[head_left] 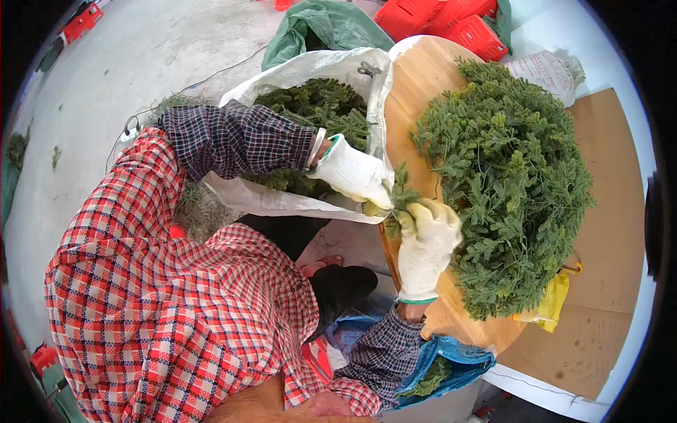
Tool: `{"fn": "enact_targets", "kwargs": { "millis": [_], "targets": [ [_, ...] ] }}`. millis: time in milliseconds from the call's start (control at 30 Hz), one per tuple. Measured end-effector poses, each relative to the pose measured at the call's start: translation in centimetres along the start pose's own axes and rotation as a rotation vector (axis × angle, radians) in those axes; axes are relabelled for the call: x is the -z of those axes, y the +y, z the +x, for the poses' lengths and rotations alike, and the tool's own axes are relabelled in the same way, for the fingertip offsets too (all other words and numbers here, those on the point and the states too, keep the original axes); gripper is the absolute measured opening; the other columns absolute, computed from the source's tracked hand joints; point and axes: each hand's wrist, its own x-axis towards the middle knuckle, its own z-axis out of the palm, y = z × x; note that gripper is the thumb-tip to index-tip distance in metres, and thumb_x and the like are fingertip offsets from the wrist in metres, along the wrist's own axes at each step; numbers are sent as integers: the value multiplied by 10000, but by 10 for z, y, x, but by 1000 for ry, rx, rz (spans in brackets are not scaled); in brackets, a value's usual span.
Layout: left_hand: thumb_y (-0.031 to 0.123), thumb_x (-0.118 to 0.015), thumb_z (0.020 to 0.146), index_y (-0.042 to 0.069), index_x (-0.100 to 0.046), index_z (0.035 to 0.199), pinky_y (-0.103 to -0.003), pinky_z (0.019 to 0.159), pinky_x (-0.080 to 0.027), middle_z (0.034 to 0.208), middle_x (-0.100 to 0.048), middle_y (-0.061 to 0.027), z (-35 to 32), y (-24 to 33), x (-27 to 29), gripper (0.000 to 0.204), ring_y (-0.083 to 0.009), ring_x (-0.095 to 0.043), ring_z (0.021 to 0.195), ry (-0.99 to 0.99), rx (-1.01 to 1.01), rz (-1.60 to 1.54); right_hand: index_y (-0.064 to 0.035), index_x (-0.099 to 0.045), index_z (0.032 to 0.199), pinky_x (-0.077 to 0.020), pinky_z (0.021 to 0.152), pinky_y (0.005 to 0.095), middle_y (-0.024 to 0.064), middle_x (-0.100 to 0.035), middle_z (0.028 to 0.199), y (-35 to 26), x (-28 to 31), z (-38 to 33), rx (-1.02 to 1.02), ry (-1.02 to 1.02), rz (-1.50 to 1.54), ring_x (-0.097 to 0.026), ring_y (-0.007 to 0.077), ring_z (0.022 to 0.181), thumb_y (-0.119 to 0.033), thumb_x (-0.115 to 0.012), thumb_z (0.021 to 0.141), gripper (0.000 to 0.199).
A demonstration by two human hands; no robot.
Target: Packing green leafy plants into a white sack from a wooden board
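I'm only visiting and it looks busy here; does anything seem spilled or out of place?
Yes: thin green scraps lie strewn on the floor left of the open white sack, outside it, so they look like spilled trimmings. The heap of fir-like greenery on the wooden table shows no clear damage.

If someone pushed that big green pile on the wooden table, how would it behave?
The green pile is probably light for its size, looking feathery and loose. Pushed, it may drag in clumps, since its fronds overlap.
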Motion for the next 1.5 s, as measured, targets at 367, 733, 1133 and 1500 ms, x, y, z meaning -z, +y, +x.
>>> {"fn": "enact_targets", "kwargs": {
  "millis": [367, 733, 1133, 1500],
  "targets": [
    [182, -576, 892, -8, -529, 780, -300, 568, -408, 674, -556, -59, 12, -32, -12, 225, -104, -465, 628, -190, -391, 42, -152, -652, 1014, -401, 802, 409, 69, -578, 849, -5, 4, 13, 185, -124, 70, -526, 290, 914, -166, -659, 747, 267],
    [326, -581, 920, -28, -627, 883, -348, 616, -463, 730, -625, -189, -22, 70, -24, 359, -236, -592, 648, 196, -161, -25, -153, -566, 960, -356, 867, 426, 35, -562, 939, -7, 48, -10, 253, 2, 43, -517, 267, 967, -136, -664, 688, 290],
    [169, -474, 940, 15, -559, 901, -343, 537, -459, 696, -571, -128, -53, 79, -45, 180, -257, -591, 622, -74, -366, 194, -187, -483, 774, -358, 736, 348, -8, -412, 721, -12, 55, -39, 447, -11, -327, -473, 170, 768, -197, -603, 627, 190],
    [155, -525, 919, 16, -593, 1140, -269, 754, -522, 918, -666, -88, -218, 71, 16, 270, -155, -624, 842, 771, 373, 569, 51, -574, 1071, -419, 837, 392, 213, -582, 1065, 43, 61, -72, -766, 236, 211, -531, 334, 931, -137, -519, 875, 277]
  ]
}}
